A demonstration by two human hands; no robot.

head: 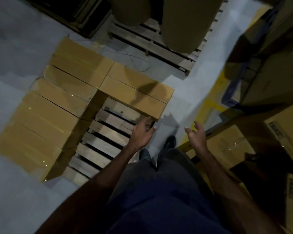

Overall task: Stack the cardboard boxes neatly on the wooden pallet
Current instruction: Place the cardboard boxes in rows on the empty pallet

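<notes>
The wooden pallet (107, 130) lies on the grey floor (24, 48), ahead and to the left of the person, and most of it is covered by cardboard boxes (61, 105) laid flat, edge to edge. A long row of them fills the pallet's left side, and 2 more (137, 88) lie side by side across its far end. The near right part of the pallet shows bare slats.

The left hand (142, 132) hangs just above the pallet's near right corner, right beside the near corner of the closest box (142, 102); whether a fingertip touches that corner cannot be told. Its fingers are loosely spread and it holds nothing. The right hand (195, 134) is out over the floor, well apart from the pallet and boxes, palm turned inward, fingers relaxed and apart, also empty. The 2 hands are held apart from each other at about the same height in the frame.

Below them are the person's dark trousers and 2 dark shoes (169, 141) on the floor beside the pallet. To the right, more cartons (227, 146) sit in shadow near a yellow floor line (213, 97). A second pallet (152, 43) lies farther ahead, bearing large brown rolls (184, 22).
</notes>
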